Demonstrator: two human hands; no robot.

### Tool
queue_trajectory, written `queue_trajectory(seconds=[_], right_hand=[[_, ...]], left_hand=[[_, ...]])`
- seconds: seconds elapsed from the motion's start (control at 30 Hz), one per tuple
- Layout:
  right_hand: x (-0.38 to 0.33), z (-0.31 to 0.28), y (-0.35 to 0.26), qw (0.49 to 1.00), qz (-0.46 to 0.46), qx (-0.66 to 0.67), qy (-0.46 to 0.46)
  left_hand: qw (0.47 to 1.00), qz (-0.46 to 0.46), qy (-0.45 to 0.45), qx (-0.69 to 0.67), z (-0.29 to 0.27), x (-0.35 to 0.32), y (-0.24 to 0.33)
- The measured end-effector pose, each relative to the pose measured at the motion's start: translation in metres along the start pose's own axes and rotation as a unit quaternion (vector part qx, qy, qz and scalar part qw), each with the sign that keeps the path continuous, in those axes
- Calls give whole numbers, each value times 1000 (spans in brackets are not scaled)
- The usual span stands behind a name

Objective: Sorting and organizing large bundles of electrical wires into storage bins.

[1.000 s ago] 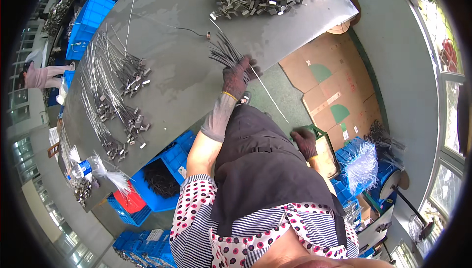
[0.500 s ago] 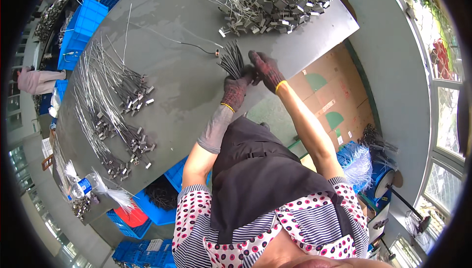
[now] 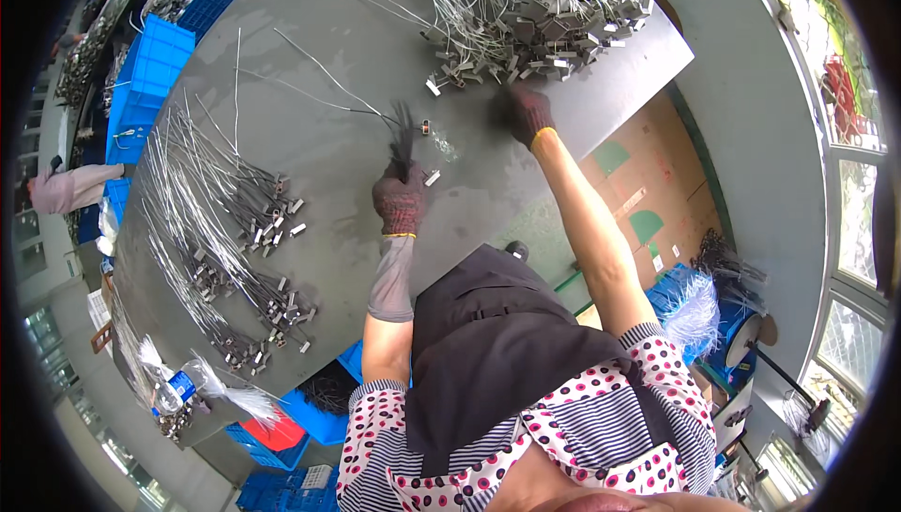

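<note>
My left hand [image 3: 401, 200], in a dark red-and-grey glove, is closed around a bundle of short thin black tubes [image 3: 404, 141] that stand up out of the fist. Beside it lies a small pale block [image 3: 433, 178]. Past the tubes rests a wire with a small copper-coloured end piece [image 3: 426, 127], with some clear shiny bits [image 3: 445, 146] near it. My gloved right hand [image 3: 527, 116] is over the table by a large pile of silvery wires with metal end blocks [image 3: 554, 29]. Motion smears its fingers, so its grip is hidden.
More wires with metal ends [image 3: 202, 221] lie spread on the left of the grey table [image 3: 310, 146]. A plastic bottle [image 3: 175, 390] is at the table's left edge. Blue crates [image 3: 150, 66] stand beyond, cardboard [image 3: 648, 169] is at the right, and another person [image 3: 70, 190] is far left.
My hands have parted. The left one has moved left with the black tubes; the right one has gone up towards the large wire pile. A pale block now shows beside my left hand.
</note>
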State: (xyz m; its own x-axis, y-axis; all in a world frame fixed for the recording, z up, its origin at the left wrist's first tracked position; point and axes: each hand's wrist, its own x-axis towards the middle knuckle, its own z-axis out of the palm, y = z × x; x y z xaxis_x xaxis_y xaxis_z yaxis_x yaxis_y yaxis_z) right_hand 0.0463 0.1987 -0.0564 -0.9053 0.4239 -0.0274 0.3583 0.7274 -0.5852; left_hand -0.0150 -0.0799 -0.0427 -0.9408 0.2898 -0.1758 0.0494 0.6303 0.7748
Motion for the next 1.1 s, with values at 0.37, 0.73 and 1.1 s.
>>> queue_trajectory(seconds=[0.37,0.73,1.1], right_hand=[[-231,-48,-12,840,310,444,33],[-441,-94,7,787,463,404,-46],[-496,-104,40,800,469,369,-58]], left_hand=[[857,-260,-192,-402,109,-19,54],[881,-242,-165,-372,155,-28,75],[722,-221,-164,-635,153,-23,52]])
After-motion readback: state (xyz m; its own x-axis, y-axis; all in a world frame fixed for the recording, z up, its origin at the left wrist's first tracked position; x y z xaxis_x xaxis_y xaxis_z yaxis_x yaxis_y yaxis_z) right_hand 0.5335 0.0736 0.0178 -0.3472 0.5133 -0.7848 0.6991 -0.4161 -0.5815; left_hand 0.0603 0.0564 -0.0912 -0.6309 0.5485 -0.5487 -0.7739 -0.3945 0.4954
